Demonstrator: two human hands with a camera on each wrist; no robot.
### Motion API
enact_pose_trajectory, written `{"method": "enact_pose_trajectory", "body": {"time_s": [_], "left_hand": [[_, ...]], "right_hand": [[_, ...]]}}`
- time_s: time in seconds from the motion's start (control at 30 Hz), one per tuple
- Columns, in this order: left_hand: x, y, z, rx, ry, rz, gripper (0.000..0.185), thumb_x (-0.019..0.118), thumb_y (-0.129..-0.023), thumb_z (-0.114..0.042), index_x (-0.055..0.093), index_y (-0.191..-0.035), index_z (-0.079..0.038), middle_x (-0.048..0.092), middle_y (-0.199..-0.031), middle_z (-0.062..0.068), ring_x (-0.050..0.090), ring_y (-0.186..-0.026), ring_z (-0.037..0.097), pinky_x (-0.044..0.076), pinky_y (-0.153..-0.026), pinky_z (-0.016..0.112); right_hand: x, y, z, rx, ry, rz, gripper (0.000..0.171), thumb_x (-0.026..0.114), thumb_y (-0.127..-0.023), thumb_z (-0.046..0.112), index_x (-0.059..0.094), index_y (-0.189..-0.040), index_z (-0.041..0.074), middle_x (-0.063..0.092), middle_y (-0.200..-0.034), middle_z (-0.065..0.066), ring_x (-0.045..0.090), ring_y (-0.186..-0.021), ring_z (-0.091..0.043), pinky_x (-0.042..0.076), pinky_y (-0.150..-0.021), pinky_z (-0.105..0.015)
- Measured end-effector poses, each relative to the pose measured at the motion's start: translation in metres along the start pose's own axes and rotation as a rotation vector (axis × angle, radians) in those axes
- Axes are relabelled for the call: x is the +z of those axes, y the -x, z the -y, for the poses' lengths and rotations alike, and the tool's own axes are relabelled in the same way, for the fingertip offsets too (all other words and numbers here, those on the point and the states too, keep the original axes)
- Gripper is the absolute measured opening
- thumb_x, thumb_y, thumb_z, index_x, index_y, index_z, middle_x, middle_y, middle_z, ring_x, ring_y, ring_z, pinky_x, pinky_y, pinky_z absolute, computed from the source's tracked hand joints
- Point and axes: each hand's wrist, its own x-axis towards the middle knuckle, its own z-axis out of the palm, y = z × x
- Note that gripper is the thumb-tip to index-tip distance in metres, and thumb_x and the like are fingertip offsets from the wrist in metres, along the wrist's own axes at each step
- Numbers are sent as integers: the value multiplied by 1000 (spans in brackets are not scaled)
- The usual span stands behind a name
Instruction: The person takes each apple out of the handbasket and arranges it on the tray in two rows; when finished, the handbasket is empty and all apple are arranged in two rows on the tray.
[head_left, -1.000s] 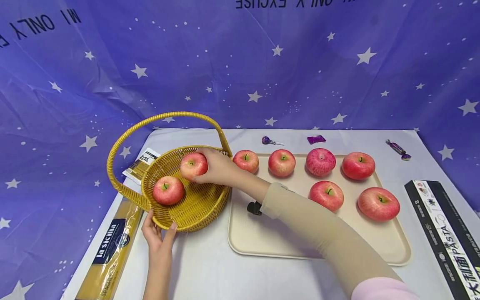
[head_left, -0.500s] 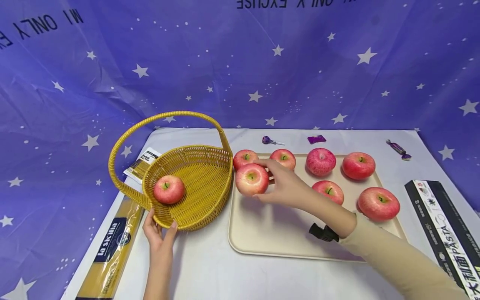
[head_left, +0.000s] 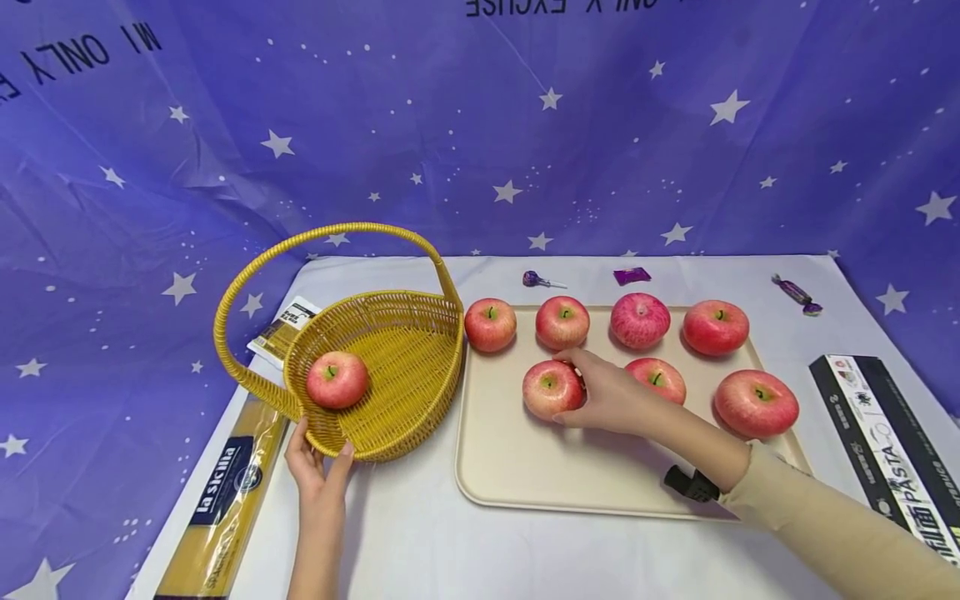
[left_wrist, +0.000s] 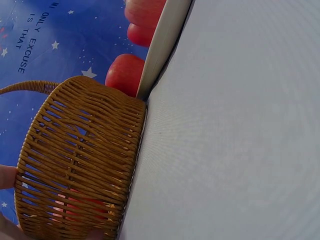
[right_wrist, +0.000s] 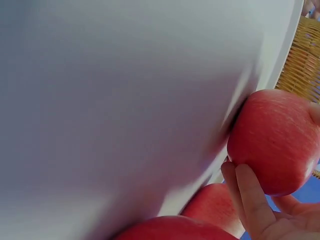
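Resting on the tray, the apple has left the basket.

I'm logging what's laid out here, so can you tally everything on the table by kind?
Apples: 8, seven on the tray, one of them held by the right hand, and one in the basket
Baskets: 1
Trays: 1
Pasta packs: 3
Wrapped sweets: 3
Total: 16
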Motion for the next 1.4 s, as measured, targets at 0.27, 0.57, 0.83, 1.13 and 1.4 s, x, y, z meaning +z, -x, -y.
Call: {"method": "enact_pose_trajectory", "body": {"time_s": [0.27,0.57,0.83,1.13,1.4], "left_hand": [[0,0,0,-8,2,5,72,49,-95,0,4,-151,-12,1,-157,13,3,-144,26,20,-114,23],[-2,0,0,5,3,1,72,48,-95,1,5,-151,-10,2,-157,15,4,-144,27,20,-113,21],[-3,1,1,11,15,2,71,47,-95,2,5,-151,-10,3,-156,16,5,-143,27,23,-112,21],[-3,-1,3,38,16,34,71,48,-95,1,5,-151,-11,4,-156,15,6,-142,28,21,-112,20],[-3,-1,3,86,41,38,71,48,-94,4,6,-150,-8,6,-154,18,8,-141,32,23,-110,20]], "right_hand": [[-2,-3,2,25,31,46,75,82,-73,36,45,-132,9,60,-119,-8,56,-109,-23,48,-92,-44],[-6,-12,28,-77,23,-32,83,79,-76,41,41,-143,9,48,-141,-8,44,-128,-26,39,-104,-47],[21,-52,89,-310,25,-59,76,77,-78,39,44,-142,13,47,-140,-3,41,-131,-19,34,-109,-38],[87,-125,154,-338,14,97,85,76,-79,44,35,-149,15,44,-144,-7,43,-130,-18,40,-104,-34],[135,-166,179,-236,45,187,97,78,-76,48,30,-151,13,44,-142,-10,49,-124,-19,45,-99,-32]]}}
